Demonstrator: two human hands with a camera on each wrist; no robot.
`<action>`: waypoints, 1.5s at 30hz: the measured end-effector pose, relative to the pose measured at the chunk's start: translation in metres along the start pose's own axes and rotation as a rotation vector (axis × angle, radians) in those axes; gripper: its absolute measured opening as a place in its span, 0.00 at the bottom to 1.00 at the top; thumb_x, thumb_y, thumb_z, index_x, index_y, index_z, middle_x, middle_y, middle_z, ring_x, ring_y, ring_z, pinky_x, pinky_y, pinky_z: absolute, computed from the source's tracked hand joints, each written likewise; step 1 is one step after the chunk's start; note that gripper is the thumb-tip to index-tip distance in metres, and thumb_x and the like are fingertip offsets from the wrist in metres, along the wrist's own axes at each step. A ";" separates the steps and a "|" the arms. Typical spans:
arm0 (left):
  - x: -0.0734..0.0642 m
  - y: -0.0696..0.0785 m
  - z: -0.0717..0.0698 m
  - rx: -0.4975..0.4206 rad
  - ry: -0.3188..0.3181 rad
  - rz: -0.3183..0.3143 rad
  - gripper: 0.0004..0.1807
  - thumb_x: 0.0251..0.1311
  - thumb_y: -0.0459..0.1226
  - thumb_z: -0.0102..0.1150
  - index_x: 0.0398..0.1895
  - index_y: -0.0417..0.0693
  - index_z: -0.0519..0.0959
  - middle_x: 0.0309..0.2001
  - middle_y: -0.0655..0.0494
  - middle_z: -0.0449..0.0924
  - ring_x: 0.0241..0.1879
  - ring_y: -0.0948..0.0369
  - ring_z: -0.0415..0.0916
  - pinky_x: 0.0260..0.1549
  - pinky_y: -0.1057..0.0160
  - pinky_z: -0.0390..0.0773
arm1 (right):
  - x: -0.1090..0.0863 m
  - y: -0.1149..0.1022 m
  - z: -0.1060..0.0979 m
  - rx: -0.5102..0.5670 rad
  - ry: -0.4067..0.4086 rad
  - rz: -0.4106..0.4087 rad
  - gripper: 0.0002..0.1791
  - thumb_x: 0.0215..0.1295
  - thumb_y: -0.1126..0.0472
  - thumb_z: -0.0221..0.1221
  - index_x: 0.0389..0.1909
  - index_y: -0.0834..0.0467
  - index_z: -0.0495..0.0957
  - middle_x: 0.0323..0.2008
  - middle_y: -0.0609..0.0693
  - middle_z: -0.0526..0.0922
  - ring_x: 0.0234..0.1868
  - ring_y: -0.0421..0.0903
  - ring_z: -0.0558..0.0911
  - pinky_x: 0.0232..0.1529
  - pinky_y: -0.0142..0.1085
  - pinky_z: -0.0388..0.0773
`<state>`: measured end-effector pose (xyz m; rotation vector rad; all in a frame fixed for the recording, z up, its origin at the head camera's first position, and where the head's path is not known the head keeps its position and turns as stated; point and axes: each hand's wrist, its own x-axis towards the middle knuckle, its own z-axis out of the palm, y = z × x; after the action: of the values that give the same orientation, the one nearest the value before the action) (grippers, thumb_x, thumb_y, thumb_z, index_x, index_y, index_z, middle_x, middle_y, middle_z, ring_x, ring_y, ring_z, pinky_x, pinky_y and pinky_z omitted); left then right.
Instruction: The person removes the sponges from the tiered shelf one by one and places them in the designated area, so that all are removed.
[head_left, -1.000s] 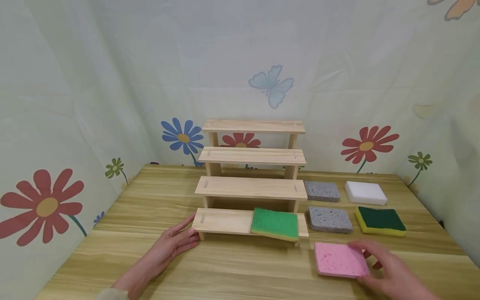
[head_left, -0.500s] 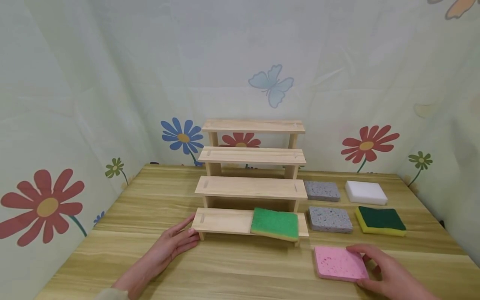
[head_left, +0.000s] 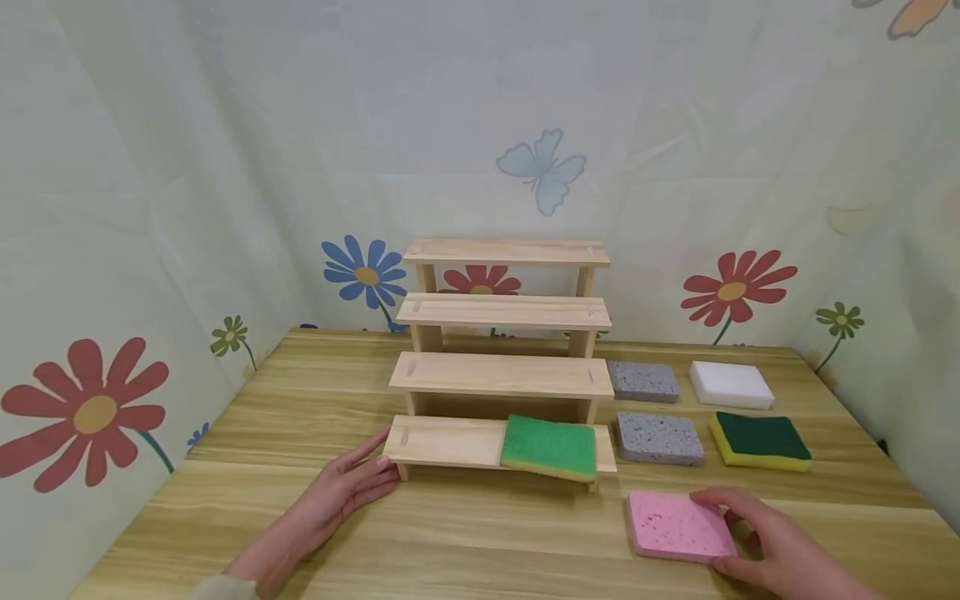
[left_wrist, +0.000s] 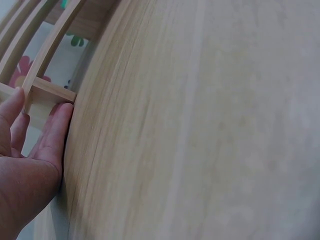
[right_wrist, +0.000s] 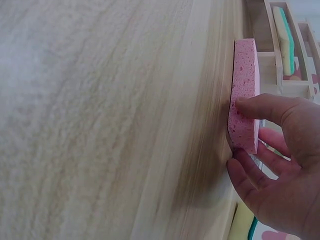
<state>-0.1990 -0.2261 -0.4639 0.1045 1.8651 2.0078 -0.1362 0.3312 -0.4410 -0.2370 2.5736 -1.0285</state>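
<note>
In the head view, my right hand pinches the right end of a pink speckled sponge that lies flat on the table. In the right wrist view, the thumb presses its near edge; the fingertips are partly hidden behind it. My left hand rests with fairly straight fingers against the left end of the lowest step of a wooden tiered shelf. In the left wrist view, the thumb touches that step's board. A green-topped scouring sponge lies on the right of that step, slightly overhanging its front.
Right of the shelf, two grey speckled sponges, one behind and one in front, lie on the table. Beside them are a white sponge and a yellow sponge with a dark green top. A flowered curtain surrounds the table.
The pink sponge and my right hand have shifted slightly toward me since a second ago; they are almost still over the last half second. My left hand has stayed in place.
</note>
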 end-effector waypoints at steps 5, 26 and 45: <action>0.001 -0.001 -0.001 -0.004 -0.001 0.003 0.40 0.72 0.43 0.52 0.80 0.48 0.45 0.70 0.38 0.64 0.59 0.61 0.76 0.62 0.63 0.79 | 0.000 0.001 0.000 -0.008 0.005 0.009 0.48 0.48 0.48 0.74 0.69 0.57 0.64 0.60 0.58 0.72 0.45 0.49 0.74 0.40 0.25 0.81; 0.001 -0.002 -0.001 -0.001 0.007 0.002 0.40 0.72 0.44 0.53 0.80 0.48 0.46 0.73 0.35 0.60 0.60 0.60 0.76 0.62 0.62 0.79 | -0.003 0.002 -0.002 -0.016 -0.006 0.053 0.45 0.51 0.54 0.73 0.70 0.56 0.65 0.60 0.57 0.73 0.47 0.49 0.73 0.42 0.31 0.82; 0.001 -0.001 -0.001 0.001 -0.011 0.009 0.40 0.72 0.43 0.52 0.80 0.47 0.44 0.73 0.33 0.57 0.61 0.60 0.75 0.62 0.62 0.78 | -0.005 -0.032 -0.007 -0.275 0.175 -0.096 0.50 0.48 0.37 0.71 0.72 0.45 0.61 0.69 0.61 0.66 0.64 0.65 0.67 0.50 0.69 0.77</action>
<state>-0.2004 -0.2270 -0.4655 0.1240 1.8624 2.0081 -0.1339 0.3138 -0.4135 -0.3579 2.8866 -0.7522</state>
